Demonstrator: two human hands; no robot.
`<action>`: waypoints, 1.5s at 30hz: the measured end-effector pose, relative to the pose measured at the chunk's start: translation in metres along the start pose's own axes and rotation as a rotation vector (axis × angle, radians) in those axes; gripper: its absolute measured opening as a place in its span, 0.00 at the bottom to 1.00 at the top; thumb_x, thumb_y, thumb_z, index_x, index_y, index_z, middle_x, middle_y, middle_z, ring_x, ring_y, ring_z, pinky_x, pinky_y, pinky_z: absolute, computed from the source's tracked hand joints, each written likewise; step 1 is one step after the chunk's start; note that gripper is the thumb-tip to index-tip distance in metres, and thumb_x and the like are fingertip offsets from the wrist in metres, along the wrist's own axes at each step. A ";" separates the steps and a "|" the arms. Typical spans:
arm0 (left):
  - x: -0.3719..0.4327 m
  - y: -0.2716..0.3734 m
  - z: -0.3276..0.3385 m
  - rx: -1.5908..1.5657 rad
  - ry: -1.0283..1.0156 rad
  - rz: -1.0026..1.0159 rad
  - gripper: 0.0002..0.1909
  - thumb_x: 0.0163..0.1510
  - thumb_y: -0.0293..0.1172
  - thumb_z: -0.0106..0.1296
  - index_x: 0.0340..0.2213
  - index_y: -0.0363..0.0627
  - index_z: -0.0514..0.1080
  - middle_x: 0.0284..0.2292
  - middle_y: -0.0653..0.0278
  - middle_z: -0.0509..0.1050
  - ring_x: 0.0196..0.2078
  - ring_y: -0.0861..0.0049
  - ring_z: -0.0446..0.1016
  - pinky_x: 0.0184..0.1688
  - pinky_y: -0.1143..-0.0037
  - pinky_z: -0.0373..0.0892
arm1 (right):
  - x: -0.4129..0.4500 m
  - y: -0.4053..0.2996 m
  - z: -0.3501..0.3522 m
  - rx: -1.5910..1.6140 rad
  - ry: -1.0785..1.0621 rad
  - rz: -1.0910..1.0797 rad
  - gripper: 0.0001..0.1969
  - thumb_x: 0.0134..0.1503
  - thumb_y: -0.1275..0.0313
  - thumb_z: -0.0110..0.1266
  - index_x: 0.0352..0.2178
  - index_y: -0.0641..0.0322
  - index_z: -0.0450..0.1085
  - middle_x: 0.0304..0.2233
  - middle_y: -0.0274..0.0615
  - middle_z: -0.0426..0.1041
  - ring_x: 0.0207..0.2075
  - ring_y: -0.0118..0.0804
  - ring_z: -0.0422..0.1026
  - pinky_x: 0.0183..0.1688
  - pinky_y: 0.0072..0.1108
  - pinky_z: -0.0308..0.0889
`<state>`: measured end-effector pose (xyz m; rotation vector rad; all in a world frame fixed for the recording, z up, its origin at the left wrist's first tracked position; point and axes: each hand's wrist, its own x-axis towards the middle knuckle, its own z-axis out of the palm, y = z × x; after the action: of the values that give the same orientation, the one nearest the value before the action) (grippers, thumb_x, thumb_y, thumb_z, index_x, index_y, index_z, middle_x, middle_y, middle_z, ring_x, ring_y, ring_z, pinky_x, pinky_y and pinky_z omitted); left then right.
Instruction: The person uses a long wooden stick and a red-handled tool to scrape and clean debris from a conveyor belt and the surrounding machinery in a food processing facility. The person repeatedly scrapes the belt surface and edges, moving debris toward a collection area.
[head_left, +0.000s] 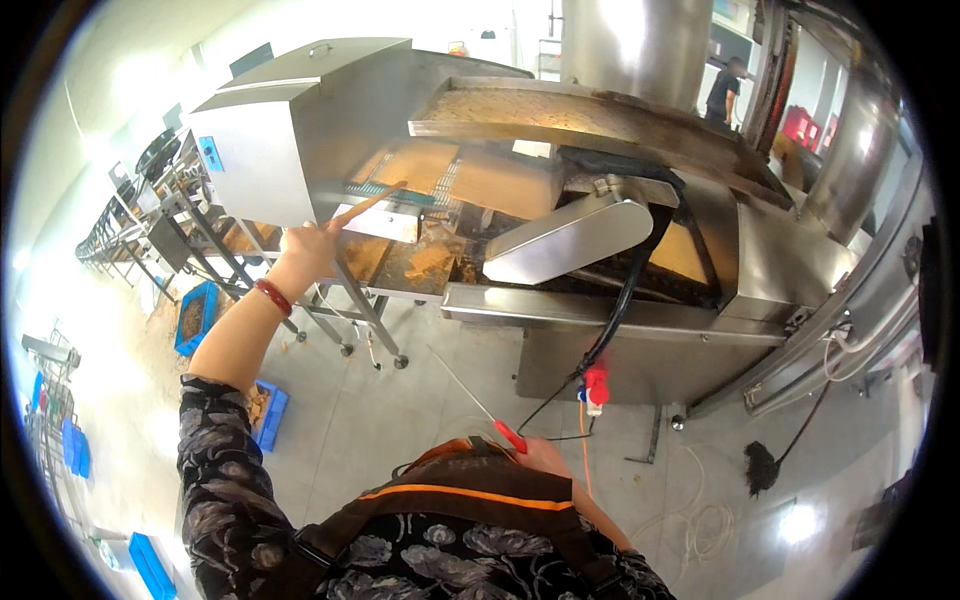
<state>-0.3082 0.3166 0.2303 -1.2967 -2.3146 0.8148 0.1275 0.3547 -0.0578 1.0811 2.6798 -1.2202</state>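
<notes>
My left hand is stretched forward, gripping a thin wooden stick. The stick's far tip reaches over a wire-mesh conveyor belt, close to a flat light-brown sheet. A second brown sheet lies on the line to its right. Low in front of my body, my right hand holds a slim metal rod by its red handle. The rod's bare shaft points forward and left above the floor. Broken brown pieces lie on a tray below the belt.
A steel housing stands over the conveyor at left. A slanted steel guard and a black cable are at right, with a red plug below. Blue crates sit on the floor. A person stands far back.
</notes>
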 end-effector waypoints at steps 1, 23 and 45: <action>0.000 -0.003 0.002 -0.005 -0.011 -0.015 0.35 0.49 0.34 0.50 0.57 0.58 0.49 0.36 0.63 0.73 0.36 0.72 0.74 0.33 0.73 0.71 | -0.001 0.001 0.001 0.019 0.010 0.005 0.18 0.50 0.58 0.49 0.27 0.67 0.70 0.26 0.60 0.70 0.33 0.59 0.69 0.34 0.39 0.63; 0.128 0.080 0.036 -0.419 -0.031 -0.223 0.22 0.58 0.32 0.32 0.55 0.51 0.54 0.39 0.51 0.72 0.41 0.60 0.74 0.37 0.66 0.72 | -0.006 0.017 0.014 0.065 -0.102 0.040 0.21 0.51 0.54 0.47 0.29 0.66 0.71 0.27 0.58 0.72 0.34 0.58 0.70 0.36 0.40 0.65; 0.065 0.095 -0.007 -0.333 0.014 -0.058 0.32 0.54 0.29 0.39 0.59 0.57 0.46 0.40 0.51 0.70 0.39 0.61 0.74 0.38 0.69 0.71 | 0.009 0.017 0.000 0.021 -0.055 0.037 0.19 0.51 0.57 0.48 0.27 0.66 0.70 0.26 0.57 0.71 0.33 0.57 0.70 0.35 0.39 0.64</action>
<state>-0.2758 0.4142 0.1769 -1.3508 -2.5404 0.4098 0.1307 0.3674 -0.0711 1.0779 2.6014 -1.2550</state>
